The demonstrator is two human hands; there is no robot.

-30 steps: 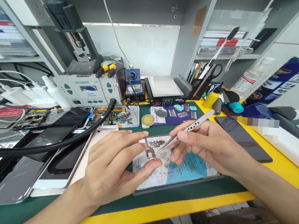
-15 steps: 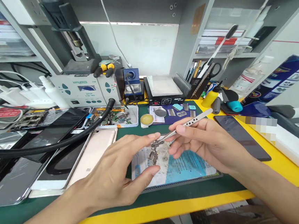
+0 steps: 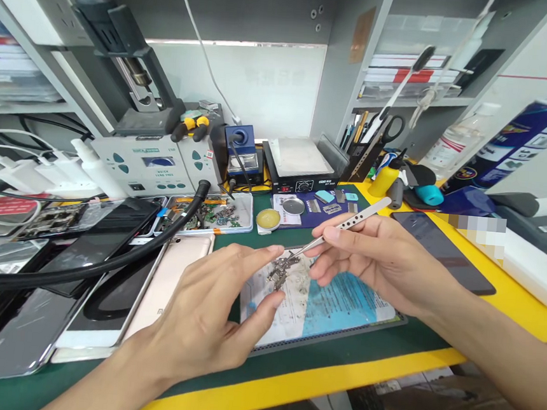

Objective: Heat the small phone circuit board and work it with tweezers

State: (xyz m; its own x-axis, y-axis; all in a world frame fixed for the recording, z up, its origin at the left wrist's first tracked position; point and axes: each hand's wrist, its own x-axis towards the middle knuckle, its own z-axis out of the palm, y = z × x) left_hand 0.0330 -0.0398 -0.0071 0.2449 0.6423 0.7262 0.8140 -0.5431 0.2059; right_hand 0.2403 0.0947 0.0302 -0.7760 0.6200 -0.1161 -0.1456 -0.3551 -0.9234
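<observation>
A small phone circuit board (image 3: 279, 272) is held up over a printed blue-and-white pad, spanning the space between the thumb and index fingertip of my left hand (image 3: 219, 305). The thumb meets its lower edge; the contact at the index finger is harder to see. My right hand (image 3: 369, 255) is closed around metal tweezers (image 3: 351, 221) with a row of holes in the handle. Their tip points down-left and reaches the board's upper end. Whether the tip pinches the board or only touches it, I cannot make out.
The pad (image 3: 336, 306) lies on a green mat (image 3: 357, 343). At left are several phones (image 3: 177, 260), a black hose (image 3: 155, 249) and a parts tray (image 3: 234, 217). Behind stand a flux tin (image 3: 268, 218) and a heating plate (image 3: 301, 156); a dark phone (image 3: 446, 252) lies right.
The circuit board has turned and shifted slightly left, and my left thumb and index fingertip have moved left with it. My right hand and the tweezers are nearly where they were.
</observation>
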